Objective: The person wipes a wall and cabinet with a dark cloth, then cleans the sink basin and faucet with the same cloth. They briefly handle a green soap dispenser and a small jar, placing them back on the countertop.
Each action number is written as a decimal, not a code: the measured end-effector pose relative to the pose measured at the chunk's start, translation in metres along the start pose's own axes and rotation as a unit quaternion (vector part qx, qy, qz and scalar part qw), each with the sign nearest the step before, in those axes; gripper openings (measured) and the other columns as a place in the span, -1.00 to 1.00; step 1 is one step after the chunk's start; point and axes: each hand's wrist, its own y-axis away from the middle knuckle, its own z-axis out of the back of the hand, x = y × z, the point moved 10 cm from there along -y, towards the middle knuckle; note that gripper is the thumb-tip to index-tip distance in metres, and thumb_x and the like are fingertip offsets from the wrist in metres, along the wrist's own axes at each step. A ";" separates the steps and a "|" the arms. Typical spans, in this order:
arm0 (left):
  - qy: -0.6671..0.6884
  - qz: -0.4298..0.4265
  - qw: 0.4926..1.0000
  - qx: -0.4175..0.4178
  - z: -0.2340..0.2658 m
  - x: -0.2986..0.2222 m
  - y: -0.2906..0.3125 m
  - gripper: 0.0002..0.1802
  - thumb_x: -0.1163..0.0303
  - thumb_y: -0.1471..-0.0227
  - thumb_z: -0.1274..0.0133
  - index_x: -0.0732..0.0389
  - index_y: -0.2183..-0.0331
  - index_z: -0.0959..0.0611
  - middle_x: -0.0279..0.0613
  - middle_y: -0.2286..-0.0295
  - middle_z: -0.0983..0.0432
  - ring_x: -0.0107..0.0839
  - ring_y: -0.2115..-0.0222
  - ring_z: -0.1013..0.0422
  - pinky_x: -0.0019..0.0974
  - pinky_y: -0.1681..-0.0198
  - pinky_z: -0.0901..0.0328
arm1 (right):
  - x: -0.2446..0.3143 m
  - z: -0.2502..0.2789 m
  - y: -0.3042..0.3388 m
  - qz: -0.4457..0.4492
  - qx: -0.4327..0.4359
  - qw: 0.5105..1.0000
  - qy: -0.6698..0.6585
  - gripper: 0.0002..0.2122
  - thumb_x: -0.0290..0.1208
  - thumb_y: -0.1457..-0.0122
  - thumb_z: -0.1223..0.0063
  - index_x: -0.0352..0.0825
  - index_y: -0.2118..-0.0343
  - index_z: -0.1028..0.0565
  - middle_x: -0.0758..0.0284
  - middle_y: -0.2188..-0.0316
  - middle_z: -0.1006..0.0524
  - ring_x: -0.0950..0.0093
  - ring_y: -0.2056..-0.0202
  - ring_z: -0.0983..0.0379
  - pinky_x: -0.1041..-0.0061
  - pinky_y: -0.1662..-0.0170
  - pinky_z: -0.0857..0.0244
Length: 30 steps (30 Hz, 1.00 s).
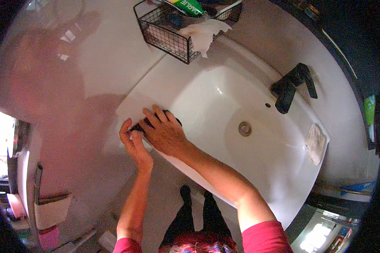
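Note:
At the left corner of the white sink (211, 160), both my hands are on a dark, flattish object (137, 127) whose kind I cannot make out. My right hand (166, 134) lies across it, fingers bent over its top and hiding most of it. Past the fingertips, a black rounded edge shows on the far right side. My left hand (135, 147) curves around its left end, thumb and fingers on either side. Beneath the hands is the sink's flat rim.
A black faucet (288, 90) stands on the sink's right side, near the round drain (245, 129). A whitish folded cloth (315, 143) lies on the right rim. Beyond the far corner, a black wire basket (166, 40) holds a green tube (188, 6) and a crumpled white tissue (203, 36).

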 end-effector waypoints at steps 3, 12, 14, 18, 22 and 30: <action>-0.129 -0.079 0.987 0.053 -0.023 -0.008 -0.011 -0.53 0.21 -0.10 0.14 0.27 0.01 -0.30 0.00 0.01 -0.18 -0.13 -0.02 -0.09 -0.10 -0.11 0.07 | -0.031 -0.021 -0.032 -0.012 0.000 0.998 0.058 -0.68 -0.25 0.01 0.00 -0.21 0.16 -0.42 0.24 0.00 -0.27 0.22 -0.03 -0.15 0.23 0.06 -0.12; -0.429 -0.176 0.876 0.130 -0.064 -0.004 -0.003 -0.30 0.01 0.08 -0.03 0.20 -0.03 -0.29 0.15 -0.09 -0.06 0.10 -0.13 0.07 0.09 -0.14 0.18 | -0.214 -0.001 -0.057 -0.183 0.097 0.958 0.197 -0.65 -0.19 -0.11 0.16 -0.18 0.06 -0.37 0.10 0.09 -0.34 0.17 0.05 -0.25 0.03 0.04 -0.09; -0.430 -0.175 0.875 0.138 -0.064 -0.001 -0.004 -0.30 0.00 0.07 -0.02 0.20 -0.03 -0.30 0.14 -0.09 -0.05 0.09 -0.13 0.08 0.10 -0.13 0.18 | -0.255 0.020 -0.045 -0.231 0.107 0.931 0.260 -0.63 -0.17 -0.15 0.21 -0.20 0.02 -0.33 0.08 -0.01 -0.28 0.11 -0.02 -0.18 -0.04 -0.03 -0.01; -0.434 -0.175 0.873 0.140 -0.063 0.001 -0.004 -0.32 -0.02 0.06 0.01 0.20 -0.02 -0.31 0.13 -0.08 -0.07 0.08 -0.12 0.06 0.11 -0.12 0.17 | -0.308 0.079 -0.007 -0.345 0.025 0.876 0.335 -0.66 -0.22 -0.13 0.19 -0.21 0.06 -0.36 0.11 0.02 -0.26 0.10 -0.02 -0.15 0.01 0.00 -0.07; -0.441 -0.188 0.868 0.130 -0.061 -0.002 -0.004 -0.32 -0.05 0.04 0.03 0.20 0.00 -0.33 0.14 -0.07 -0.10 0.09 -0.11 0.03 0.11 -0.11 0.15 | -0.331 0.112 0.015 -0.461 -0.108 0.816 0.333 -0.76 -0.28 -0.12 0.19 -0.24 0.28 -0.49 0.16 0.23 -0.38 0.18 0.15 -0.28 0.09 0.14 -0.18; -0.443 -0.181 0.869 0.127 -0.061 -0.009 -0.003 -0.30 -0.12 0.05 0.05 0.19 0.01 -0.36 0.11 -0.06 -0.13 0.09 -0.10 0.00 0.11 -0.10 0.12 | -0.274 0.029 -0.064 -0.194 -0.125 0.957 0.175 -0.49 -0.05 0.06 0.01 -0.10 0.00 -0.33 0.15 0.03 -0.32 0.14 -0.01 -0.18 -0.03 -0.01 -0.04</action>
